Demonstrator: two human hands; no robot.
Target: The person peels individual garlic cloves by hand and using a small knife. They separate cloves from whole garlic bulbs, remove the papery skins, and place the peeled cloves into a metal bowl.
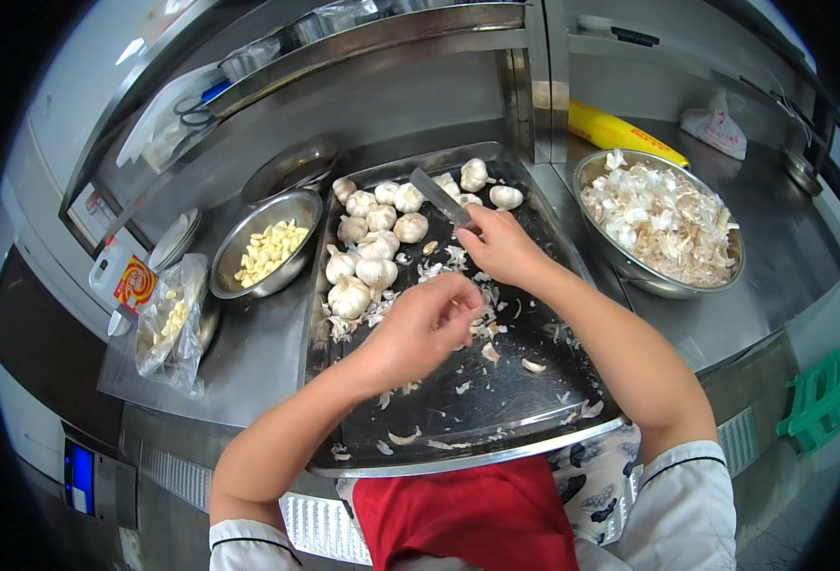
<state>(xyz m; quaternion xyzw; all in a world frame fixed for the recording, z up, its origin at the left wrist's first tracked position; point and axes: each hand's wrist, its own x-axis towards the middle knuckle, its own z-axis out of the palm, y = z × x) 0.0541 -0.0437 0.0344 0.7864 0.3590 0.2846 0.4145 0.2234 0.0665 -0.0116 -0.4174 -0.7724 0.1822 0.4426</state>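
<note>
A large dark metal tray (448, 428) lies before me, strewn with garlic skins and a few loose cloves. Whole garlic bulbs (378, 245) crowd its far left part, and more lie at its far edge. My right hand (498, 243) grips a knife with a broad, blunt-ended blade (437, 198), which points up and left over the bulbs. Over the middle of the tray is my left hand (434, 321), its fingers curled; whether something small is between them is hidden. Left of the tray, a steel bowl (305, 260) holds peeled cloves (271, 251).
At right stands a steel bowl (648, 275) heaped with garlic skins, beside a yellow roll (623, 132). At left are a plastic bag (188, 314) with peeled cloves and a plastic jug (123, 275). A metal shelf (377, 50) crosses above the tray.
</note>
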